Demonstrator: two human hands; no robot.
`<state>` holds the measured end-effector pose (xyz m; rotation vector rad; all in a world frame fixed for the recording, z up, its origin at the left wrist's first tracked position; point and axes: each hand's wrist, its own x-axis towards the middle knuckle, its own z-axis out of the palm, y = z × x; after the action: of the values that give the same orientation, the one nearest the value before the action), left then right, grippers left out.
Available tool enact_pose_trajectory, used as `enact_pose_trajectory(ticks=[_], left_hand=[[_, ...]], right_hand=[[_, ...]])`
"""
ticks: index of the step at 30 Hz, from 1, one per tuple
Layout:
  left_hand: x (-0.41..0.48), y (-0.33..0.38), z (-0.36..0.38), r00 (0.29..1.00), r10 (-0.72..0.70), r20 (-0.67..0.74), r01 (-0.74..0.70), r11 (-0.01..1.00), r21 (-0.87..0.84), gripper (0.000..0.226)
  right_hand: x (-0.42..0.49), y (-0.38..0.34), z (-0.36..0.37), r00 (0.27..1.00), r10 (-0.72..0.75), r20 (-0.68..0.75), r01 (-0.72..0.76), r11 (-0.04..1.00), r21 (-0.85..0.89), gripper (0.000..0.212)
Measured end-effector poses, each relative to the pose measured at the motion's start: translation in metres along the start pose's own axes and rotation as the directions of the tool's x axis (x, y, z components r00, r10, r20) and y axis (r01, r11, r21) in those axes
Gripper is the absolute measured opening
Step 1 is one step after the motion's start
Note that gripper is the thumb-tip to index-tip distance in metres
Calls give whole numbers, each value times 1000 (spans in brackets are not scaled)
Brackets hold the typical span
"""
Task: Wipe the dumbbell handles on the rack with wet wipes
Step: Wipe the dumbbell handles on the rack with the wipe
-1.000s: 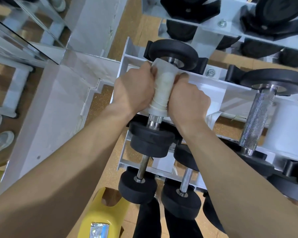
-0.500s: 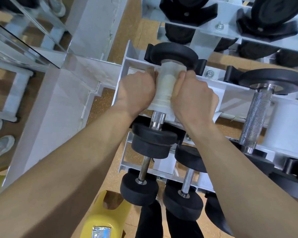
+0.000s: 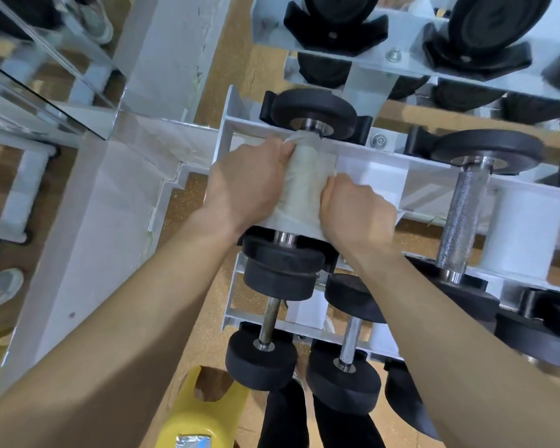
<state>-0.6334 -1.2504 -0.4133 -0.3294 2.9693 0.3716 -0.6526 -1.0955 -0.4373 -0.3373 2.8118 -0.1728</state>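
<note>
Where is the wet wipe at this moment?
In the head view, centre frame, the wet wipe is wrapped round the handle of the leftmost dumbbell on the rack, gripped between the left hand and right hand.

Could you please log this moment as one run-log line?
step: handle wipe | left hand: grips wet wipe around dumbbell handle | right hand: grips same wipe | next handle: bare

One head-worn wide-angle camera looks steeply down from close above the rack (image 3: 382, 171).
</note>
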Motion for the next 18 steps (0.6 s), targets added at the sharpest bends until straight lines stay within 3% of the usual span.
enact_pose_trajectory(ticks=[3,6,8,10,13,15,18], left_hand=[[0,-1,2,999,-32,27,28,986,165,38],[-6,-1,0,990,-42,131,15,979,202,29],[-7,-5,-11,975,-176,133,174,984,29,27],[-16,-4,-27,932,-363,-6,345,890,-298,27],[-39,20,-46,840,-466,-279,260,796,-546,45],[-45,39,-41,888,-435,-149,258,740,-621,59],[-37,60,-24,899,-348,267,438,686,-581,63]], right_hand=[[-13,4,-17,996,86,-26,-81,985,152,31],[-25,3,-32,997,79,0,-70,883,463,36],[-31,0,-39,997,76,11,-63,727,684,35],[-33,-4,-40,996,82,31,-75,606,792,32],[-30,-6,-34,984,152,91,-158,517,841,24],[-29,-9,-29,953,278,123,-239,436,868,11],[-41,-19,-22,882,470,-4,-200,382,902,36]])
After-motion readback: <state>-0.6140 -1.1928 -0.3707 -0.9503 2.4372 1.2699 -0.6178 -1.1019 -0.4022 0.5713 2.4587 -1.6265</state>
